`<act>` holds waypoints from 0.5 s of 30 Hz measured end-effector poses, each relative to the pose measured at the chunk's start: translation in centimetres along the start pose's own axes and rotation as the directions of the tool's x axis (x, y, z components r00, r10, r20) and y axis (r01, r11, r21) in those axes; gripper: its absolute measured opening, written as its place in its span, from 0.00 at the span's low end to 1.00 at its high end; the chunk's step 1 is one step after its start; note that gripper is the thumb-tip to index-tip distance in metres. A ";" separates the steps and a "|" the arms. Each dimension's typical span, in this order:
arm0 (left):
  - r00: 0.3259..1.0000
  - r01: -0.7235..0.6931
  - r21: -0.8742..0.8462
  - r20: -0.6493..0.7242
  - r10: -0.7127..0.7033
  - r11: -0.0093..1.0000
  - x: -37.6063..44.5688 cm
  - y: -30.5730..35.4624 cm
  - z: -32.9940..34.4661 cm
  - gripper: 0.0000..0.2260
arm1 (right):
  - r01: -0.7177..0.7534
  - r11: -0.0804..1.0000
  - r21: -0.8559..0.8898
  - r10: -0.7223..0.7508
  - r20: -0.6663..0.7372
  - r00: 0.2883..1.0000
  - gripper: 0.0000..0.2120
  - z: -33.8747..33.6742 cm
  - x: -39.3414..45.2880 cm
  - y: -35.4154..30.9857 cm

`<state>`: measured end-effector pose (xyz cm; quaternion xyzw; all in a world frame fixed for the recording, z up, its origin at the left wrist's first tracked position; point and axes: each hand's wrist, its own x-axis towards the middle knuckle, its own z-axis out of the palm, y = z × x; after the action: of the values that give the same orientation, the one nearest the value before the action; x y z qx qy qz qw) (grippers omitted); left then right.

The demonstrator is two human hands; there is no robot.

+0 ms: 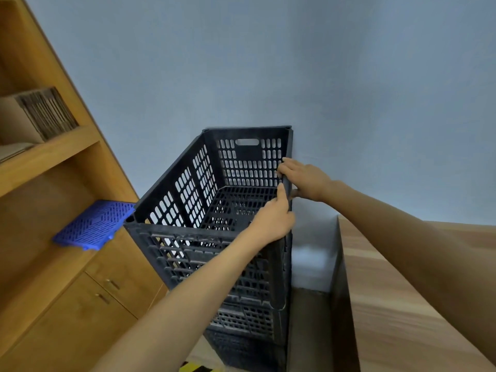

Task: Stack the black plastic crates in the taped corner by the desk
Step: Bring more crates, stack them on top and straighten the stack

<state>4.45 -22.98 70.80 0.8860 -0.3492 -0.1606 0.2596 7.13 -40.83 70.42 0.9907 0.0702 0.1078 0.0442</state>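
Top black crate (214, 183), perforated and empty, sitting on a stack of further black crates (241, 318) in the corner between the blue-grey wall (268, 63) and the desk (402, 304). It stands at the centre of the view, its far end against the wall. Both hands work its right rim: the left hand (271, 221) is closed over the rim near the near-right corner, thumb up along the edge; the right hand (303, 178) clasps the same rim farther back, fingers curled inside and thumb outside.

Progress, as judged: several crates are already stacked and the top one appears seated or nearly so, so what remains is squaring it off and letting go. Whether more crates wait elsewhere cannot be told. A strip of yellow-and-black tape (192, 367) shows on the floor at the stack's near foot.

Clearances: a narrow gap separates the stack's right side from the desk. On the left, the wooden shelving unit (67, 210) stands close, and a blue plastic panel (94, 225) overhangs its shelf just beside the crate's near-left corner. Open room lies only toward the near side.
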 end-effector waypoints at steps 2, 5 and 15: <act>1.000 -0.013 0.001 -0.006 0.013 1.000 -0.1 -0.1 -0.2 0.34 | 0.002 1.000 -0.009 -0.002 0.002 1.000 0.28 -0.2 -0.1 -0.2; 0.999 -0.035 0.023 0.006 0.035 0.999 -0.2 -0.1 -0.4 0.33 | 0.010 1.000 -0.004 -0.010 0.013 1.000 0.28 -0.6 -0.2 -0.4; 0.994 -0.106 0.062 0.048 0.103 0.992 -1.6 -0.8 -0.3 0.34 | -0.009 0.998 -0.054 0.006 -0.058 0.998 0.25 -0.6 -2.1 -1.7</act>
<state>3.87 -21.25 70.72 0.8707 -0.4057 -0.1551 0.2309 4.75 -39.40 70.43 0.9859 0.0647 0.1382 0.0689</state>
